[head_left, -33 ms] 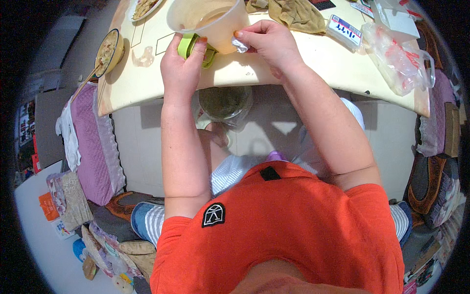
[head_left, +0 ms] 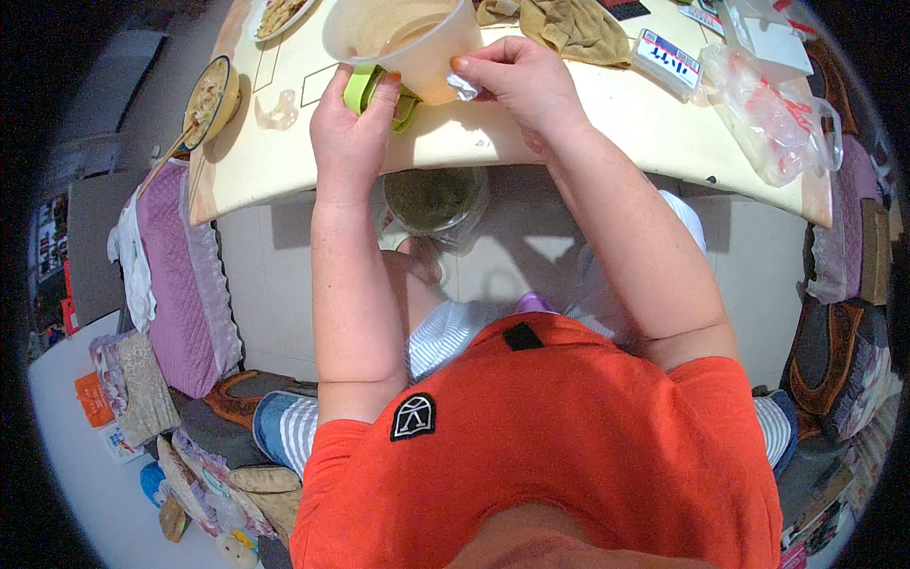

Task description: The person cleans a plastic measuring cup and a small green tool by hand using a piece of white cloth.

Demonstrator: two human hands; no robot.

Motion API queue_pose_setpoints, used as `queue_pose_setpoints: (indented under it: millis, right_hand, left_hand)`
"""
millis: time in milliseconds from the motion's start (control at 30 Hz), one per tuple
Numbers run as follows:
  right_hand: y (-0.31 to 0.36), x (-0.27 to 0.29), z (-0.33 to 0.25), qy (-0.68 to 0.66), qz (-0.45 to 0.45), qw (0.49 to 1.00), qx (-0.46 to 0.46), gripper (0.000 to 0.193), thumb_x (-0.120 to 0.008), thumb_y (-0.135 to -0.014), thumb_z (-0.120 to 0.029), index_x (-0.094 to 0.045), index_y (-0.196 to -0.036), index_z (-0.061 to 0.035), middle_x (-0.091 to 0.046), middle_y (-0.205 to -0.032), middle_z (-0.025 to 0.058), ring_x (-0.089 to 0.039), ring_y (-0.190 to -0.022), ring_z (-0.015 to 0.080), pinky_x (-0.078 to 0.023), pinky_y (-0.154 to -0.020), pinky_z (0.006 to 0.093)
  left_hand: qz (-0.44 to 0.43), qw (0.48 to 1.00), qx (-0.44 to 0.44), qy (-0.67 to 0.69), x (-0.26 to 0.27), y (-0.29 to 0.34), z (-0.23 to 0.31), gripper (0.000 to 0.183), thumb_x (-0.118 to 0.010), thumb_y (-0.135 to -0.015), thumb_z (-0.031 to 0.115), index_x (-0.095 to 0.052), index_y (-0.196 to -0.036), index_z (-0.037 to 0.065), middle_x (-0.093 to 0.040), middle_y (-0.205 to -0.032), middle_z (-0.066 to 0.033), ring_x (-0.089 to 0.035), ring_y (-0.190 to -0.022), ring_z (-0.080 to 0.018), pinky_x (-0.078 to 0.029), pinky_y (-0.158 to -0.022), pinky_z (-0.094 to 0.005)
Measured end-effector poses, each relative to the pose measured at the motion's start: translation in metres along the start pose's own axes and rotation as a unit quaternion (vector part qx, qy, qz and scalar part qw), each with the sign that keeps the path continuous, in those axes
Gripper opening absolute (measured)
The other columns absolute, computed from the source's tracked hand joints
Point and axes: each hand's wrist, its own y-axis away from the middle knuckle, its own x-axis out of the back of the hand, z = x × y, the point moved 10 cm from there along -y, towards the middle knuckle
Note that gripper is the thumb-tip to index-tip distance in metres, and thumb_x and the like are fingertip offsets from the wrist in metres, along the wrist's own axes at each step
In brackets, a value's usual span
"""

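Top-down view of a person in a red-orange shirt [head_left: 569, 455] at a cream table [head_left: 275, 161], both forearms reaching up to a translucent plastic container [head_left: 450, 57] w/ a green handle [head_left: 356, 89], near the table's far edge, approx. center. Brownish tint inside the container; can't tell if it's liquid or residue, nor if the base rests on the table.

L hand [head_left: 346, 123]: partly closed round the handle, thumb on its R side, the other fingers mostly hidden. R hand [head_left: 536, 85]: thumb & fingertips pinched on a small crumpled white tissue [head_left: 463, 88], held at the container's lower R wall; can't tell how firmly it presses.

R of the container, a bunched brown cloth [head_left: 573, 33]; next to it a white pack [head_left: 666, 63] w/ blue & red print; then a clear plastic bag [head_left: 773, 119] w/ red marks, near the table's R end.

L side: 1 yellow bowl [head_left: 230, 106] of food at the table's edge, w/ chopsticks [head_left: 166, 161] sticking out past it; 1 white plate [head_left: 256, 28] of food, cut off at the top. A pale, wet-looking patch [head_left: 278, 112] lies btwn bowl & container.

Below the table, on the floor [head_left: 284, 303], a round bin [head_left: 482, 190] w/ a clear liner, dark inside. Far L, a purple quilted seat cover [head_left: 175, 275] w/ a pale frilled edge.
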Motion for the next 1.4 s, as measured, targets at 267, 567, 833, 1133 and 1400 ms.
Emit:
queue_pose_setpoints:
  millis: [267,567,833,1133,1400]
  right_hand:
    - [-0.015,0.041,-0.009,0.066,0.100,0.991,0.054,0.020,-0.076,-0.085,-0.015,-0.071,-0.096,0.0006,-0.071,-0.088,0.0075,-0.066,-0.077,0.0124,-0.054,-0.071,0.0261]
    - [0.009,0.028,-0.034,0.118,0.106,0.966,0.203,0.018,-0.077,-0.084,-0.013,-0.071,-0.095,-0.0004,-0.072,-0.085,0.0055,-0.066,-0.077,0.0112,-0.054,-0.072,0.0259]
    - [-0.003,0.032,-0.016,0.149,0.127,0.971,0.137,0.016,-0.076,-0.083,-0.012,-0.072,-0.096,-0.0024,-0.072,-0.089,0.0060,-0.066,-0.078,0.0118,-0.054,-0.073,0.0262]
    - [-0.019,0.041,-0.008,0.191,0.113,0.963,0.154,0.017,-0.074,-0.083,-0.012,-0.073,-0.097,-0.0025,-0.073,-0.089,0.0078,-0.067,-0.080,0.0142,-0.055,-0.075,0.0283]
    - [0.006,0.027,-0.072,0.032,0.091,0.944,0.315,0.006,-0.066,-0.085,0.000,-0.067,-0.091,0.0006,-0.066,-0.088,0.0074,-0.064,-0.079,0.0139,-0.052,-0.072,0.0264]
  left_hand:
    - [-0.003,1.000,0.006,-0.018,0.003,-0.003,-0.006,0.047,-0.074,-0.090,0.025,-0.061,-0.129,0.003,-0.071,-0.104,-0.0077,-0.066,-0.091,-0.0137,-0.054,-0.083,-0.0303]
    - [-0.031,0.999,-0.004,-0.016,-0.007,0.001,0.008,0.044,-0.074,-0.090,0.021,-0.062,-0.128,0.002,-0.071,-0.102,-0.0061,-0.065,-0.090,-0.0119,-0.054,-0.081,-0.0285]
    - [-0.037,0.999,0.016,0.026,-0.001,-0.004,-0.006,0.038,-0.074,-0.090,0.020,-0.063,-0.121,0.001,-0.070,-0.102,-0.0054,-0.064,-0.088,-0.0120,-0.053,-0.082,-0.0287]
    - [-0.043,0.998,0.040,0.030,0.004,-0.006,-0.011,0.043,-0.059,-0.082,0.000,-0.061,-0.125,0.001,-0.068,-0.103,-0.0064,-0.064,-0.095,-0.0140,-0.054,-0.081,-0.0296]
    - [-0.012,0.993,0.039,0.114,0.014,-0.010,-0.015,0.047,-0.048,-0.078,-0.010,-0.061,-0.122,0.000,-0.065,-0.109,-0.0101,-0.065,-0.098,-0.0169,-0.060,-0.081,-0.0318]
